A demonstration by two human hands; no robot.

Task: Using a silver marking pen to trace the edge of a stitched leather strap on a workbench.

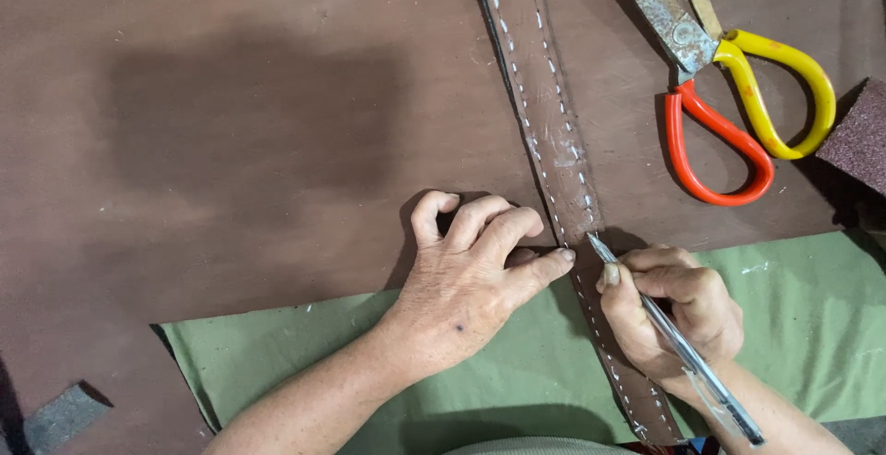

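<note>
Brown and smooth, the counter (231, 113) fills most of the frame, with a green cloth (517, 363) spread along its near edge. On that cloth and running up the middle of the frame lies a long stitched leather strap (554, 132), two rows of pale stitches along its edges. At lower right the right hand (678, 312) has its grip closed on a slim pen-like tool (688, 353), the tip touching the strap's edge near the middle of the frame. Just left of it the left hand (466, 275) presses flat, fingers spread, its index fingertip on the strap right beside the tool tip.

With fingertip and point so close, a slip of the tool could nick the finger or score across the stitches. If the left hand eases its pressure, the strap may slide on the cloth and the line would wander.

Farther off, at upper right, large scissors (729, 95) with red and yellow handles lie well apart, beside a dark abrasive block (858, 137). A grey block (60, 413) sits at lower left.
</note>
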